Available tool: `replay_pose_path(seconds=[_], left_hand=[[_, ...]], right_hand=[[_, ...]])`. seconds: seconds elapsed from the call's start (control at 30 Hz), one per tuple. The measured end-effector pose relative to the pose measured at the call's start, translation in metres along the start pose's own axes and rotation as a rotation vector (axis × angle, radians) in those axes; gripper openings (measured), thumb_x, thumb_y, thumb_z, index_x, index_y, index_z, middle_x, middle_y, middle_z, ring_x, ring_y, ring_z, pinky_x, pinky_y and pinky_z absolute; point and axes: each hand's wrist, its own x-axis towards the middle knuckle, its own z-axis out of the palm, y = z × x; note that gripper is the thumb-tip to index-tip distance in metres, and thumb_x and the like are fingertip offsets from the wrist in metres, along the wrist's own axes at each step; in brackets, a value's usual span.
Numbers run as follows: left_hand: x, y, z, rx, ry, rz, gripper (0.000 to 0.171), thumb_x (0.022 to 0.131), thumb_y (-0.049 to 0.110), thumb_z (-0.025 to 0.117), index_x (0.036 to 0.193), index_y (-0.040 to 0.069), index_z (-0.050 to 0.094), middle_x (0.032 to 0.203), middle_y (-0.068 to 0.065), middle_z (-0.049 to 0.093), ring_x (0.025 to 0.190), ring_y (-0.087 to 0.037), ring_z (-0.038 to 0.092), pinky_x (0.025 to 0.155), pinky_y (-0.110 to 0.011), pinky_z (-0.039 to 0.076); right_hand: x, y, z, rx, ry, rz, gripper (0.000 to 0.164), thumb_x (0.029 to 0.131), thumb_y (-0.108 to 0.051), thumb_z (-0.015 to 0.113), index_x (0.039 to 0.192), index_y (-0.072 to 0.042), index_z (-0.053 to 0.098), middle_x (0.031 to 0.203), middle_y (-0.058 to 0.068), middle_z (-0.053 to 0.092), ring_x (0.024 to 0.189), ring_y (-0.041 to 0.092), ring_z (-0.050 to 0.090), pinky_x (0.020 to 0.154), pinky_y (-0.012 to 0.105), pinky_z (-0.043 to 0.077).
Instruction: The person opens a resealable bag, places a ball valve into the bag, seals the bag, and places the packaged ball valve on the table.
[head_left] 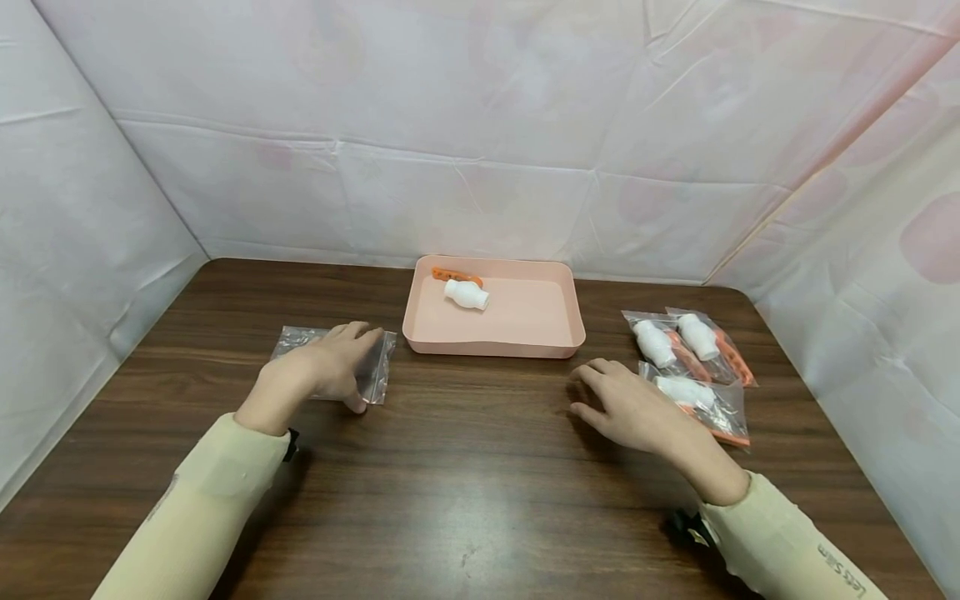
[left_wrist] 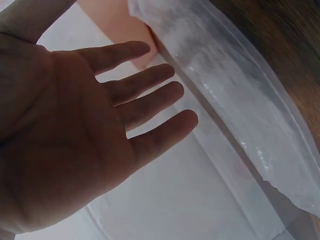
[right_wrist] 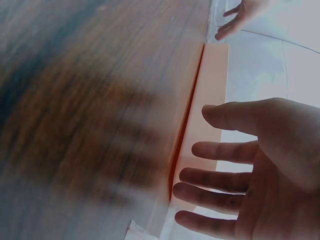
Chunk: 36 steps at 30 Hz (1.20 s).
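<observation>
My left hand [head_left: 322, 364] hovers over a clear plastic bag [head_left: 380, 367] on the left of the table, its fingers spread and nothing in them. In the left wrist view the bag [left_wrist: 240, 95] lies beyond the fingertips, apart from the palm. To the right, my right hand [head_left: 626, 406] is held above the table with relaxed fingers, holding nothing, just left of several filled clear bags. One such bag [head_left: 723, 408] is nearest that hand; it contains a white bottle-shaped piece [head_left: 686, 390] and an orange strip. The right wrist view shows the hand's fingers apart.
A pink tray [head_left: 517, 348] stands at the back middle. In its left part lie a white bottle-shaped piece [head_left: 467, 294] and an orange strip [head_left: 455, 276]. Two more filled bags [head_left: 654, 342] lie at the right. White cloth walls [head_left: 480, 200] border the dark wooden table [head_left: 450, 475].
</observation>
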Motion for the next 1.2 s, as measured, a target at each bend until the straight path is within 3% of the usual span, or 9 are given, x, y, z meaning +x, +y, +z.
replay_pose_path(seconds=[0.23, 0.63, 1.2], left_hand=[[0.006, -0.006, 0.001, 0.017, -0.017, -0.026, 0.119, 0.064, 0.027, 0.09, 0.15, -0.005, 0.015, 0.153, -0.028, 0.014, 0.139, -0.046, 0.012, 0.106, -0.064, 0.018], [0.006, -0.015, 0.0, 0.034, -0.058, -0.018, 0.124, 0.06, 0.027, 0.092, 0.149, -0.006, 0.014, 0.153, -0.029, 0.013, 0.14, -0.045, 0.011, 0.108, -0.06, 0.019], [0.009, -0.016, 0.0, 0.037, -0.034, -0.027, 0.12, 0.063, 0.032, 0.09, 0.149, -0.007, 0.016, 0.15, -0.03, 0.021, 0.136, -0.049, 0.018, 0.103, -0.068, 0.017]], right_hand=[[-0.001, -0.001, -0.001, 0.003, -0.004, 0.001, 0.036, 0.089, -0.029, 0.069, 0.117, -0.008, 0.062, 0.115, 0.008, 0.059, 0.103, 0.026, 0.059, 0.083, 0.046, 0.049], [-0.001, -0.001, -0.004, -0.002, -0.02, 0.01, 0.038, 0.089, -0.03, 0.069, 0.119, -0.007, 0.062, 0.117, 0.01, 0.059, 0.104, 0.027, 0.058, 0.083, 0.047, 0.049], [-0.001, 0.0, -0.003, 0.0, -0.038, 0.009, 0.039, 0.089, -0.03, 0.069, 0.118, -0.005, 0.062, 0.116, 0.011, 0.059, 0.104, 0.027, 0.058, 0.083, 0.046, 0.049]])
